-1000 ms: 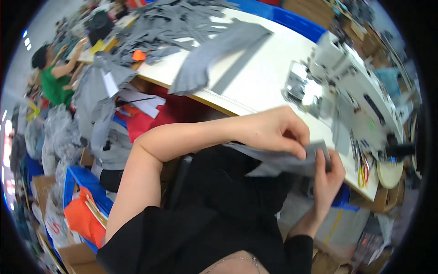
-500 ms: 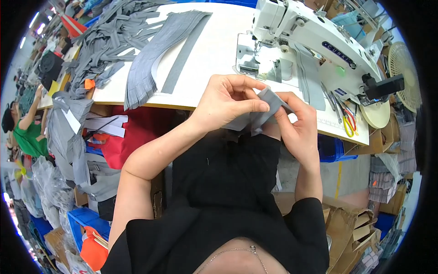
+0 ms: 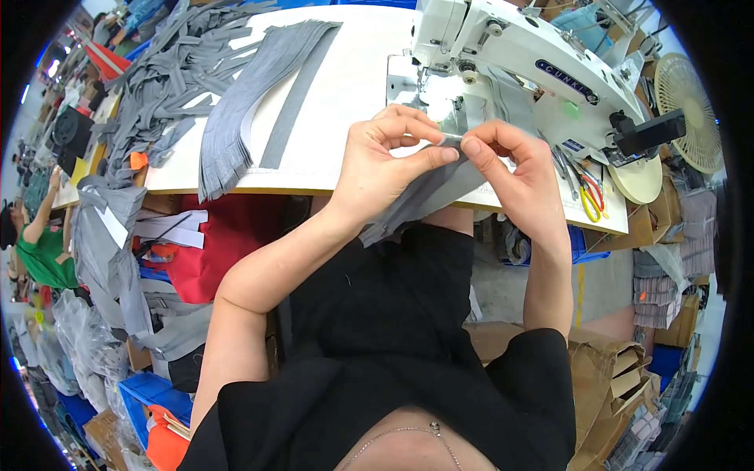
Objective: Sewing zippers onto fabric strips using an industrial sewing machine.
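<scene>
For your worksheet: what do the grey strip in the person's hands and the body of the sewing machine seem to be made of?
Grey strip: soft woven or knit fabric, matte; it drapes and folds limply below the left hand and right hand. Sewing machine: probably painted metal, glossy white; hard edges with a sheen, though moulded plastic cannot be excluded.

A black short-sleeved top is worn, with the sleeves ending above the elbows, and black cloth is seen over the lap as well. Both forearms are left bare. A thin silver-coloured chain is seen at the neckline. The left hand (image 3: 385,161) and the right hand (image 3: 518,177) are ungloved; no rings or wristbands can be made out.
</scene>
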A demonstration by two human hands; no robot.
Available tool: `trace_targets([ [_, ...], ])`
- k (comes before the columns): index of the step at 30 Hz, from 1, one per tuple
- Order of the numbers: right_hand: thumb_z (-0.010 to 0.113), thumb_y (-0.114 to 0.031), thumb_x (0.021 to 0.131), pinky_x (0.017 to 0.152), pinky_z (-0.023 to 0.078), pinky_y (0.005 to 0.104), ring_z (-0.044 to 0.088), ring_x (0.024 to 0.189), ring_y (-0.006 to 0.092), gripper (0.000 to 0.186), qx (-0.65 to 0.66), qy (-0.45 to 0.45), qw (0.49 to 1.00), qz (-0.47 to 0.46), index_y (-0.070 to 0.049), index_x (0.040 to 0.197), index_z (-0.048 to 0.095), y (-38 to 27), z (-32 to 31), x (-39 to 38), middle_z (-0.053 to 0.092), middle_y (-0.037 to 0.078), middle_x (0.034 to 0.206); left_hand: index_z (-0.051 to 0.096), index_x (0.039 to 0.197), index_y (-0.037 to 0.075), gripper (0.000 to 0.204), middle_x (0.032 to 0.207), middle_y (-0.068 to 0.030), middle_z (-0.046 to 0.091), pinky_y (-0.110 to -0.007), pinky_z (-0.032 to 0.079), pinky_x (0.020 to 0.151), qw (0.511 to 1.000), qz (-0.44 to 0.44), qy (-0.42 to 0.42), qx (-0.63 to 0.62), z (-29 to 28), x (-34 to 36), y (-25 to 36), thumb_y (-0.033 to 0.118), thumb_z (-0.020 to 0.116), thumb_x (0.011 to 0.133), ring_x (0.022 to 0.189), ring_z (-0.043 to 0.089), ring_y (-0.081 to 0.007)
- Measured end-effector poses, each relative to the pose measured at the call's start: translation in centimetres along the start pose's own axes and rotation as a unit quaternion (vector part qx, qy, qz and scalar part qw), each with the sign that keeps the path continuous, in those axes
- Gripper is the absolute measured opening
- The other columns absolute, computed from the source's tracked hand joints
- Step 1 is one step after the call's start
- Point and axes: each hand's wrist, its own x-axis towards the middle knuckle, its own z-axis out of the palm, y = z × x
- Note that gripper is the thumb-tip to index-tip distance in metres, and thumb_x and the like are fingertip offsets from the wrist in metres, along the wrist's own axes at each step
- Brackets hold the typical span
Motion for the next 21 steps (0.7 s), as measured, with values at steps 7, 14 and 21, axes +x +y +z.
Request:
trace_targets([
  [7, 0.069, -0.016, 0.100, 0.073, 0.047, 0.0276, 0.056, 0.080, 0.0108, 0.021, -0.006, 0.060, 0.997, -0.043, 0.004, 0.096, 0.069, 0.9, 0.2, 0.9, 0.068, 0.005, 0.083, 0.074, 0.101, 0.001, 0.017, 0.092, -0.0025, 0.074, -0.024, 0.054, 0.077, 0.982, -0.158, -0.041, -0.091, 0.4, 0.2, 0.3, 0.007, 0.083, 0.088, 0.082, 0.066, -0.0069],
  [14, 0.071, -0.016, 0.097, 0.075, 0.051, 0.0313, 0.064, 0.080, 0.0184, 0.021, -0.093, 0.078, 0.990, -0.072, 0.005, 0.096, 0.070, 1.3, -0.5, 1.4, 0.071, 0.012, 0.088, 0.077, 0.106, 0.001, 0.019, 0.095, -0.0025, 0.075, -0.022, 0.053, 0.080, 0.975, -0.200, -0.002, -0.092, 1.2, 0.2, -0.3, 0.008, 0.083, 0.090, 0.086, 0.066, -0.0062],
  [21, 0.072, -0.018, 0.096, 0.078, 0.053, 0.0335, 0.068, 0.083, 0.0225, 0.023, -0.131, 0.091, 0.985, -0.064, 0.005, 0.097, 0.071, 1.9, -1.2, 1.4, 0.073, 0.014, 0.091, 0.078, 0.108, 0.002, 0.019, 0.096, -0.0037, 0.076, -0.022, 0.053, 0.080, 0.967, -0.208, 0.018, -0.148, 2.2, 0.4, -1.6, 0.008, 0.082, 0.090, 0.087, 0.067, -0.0067],
])
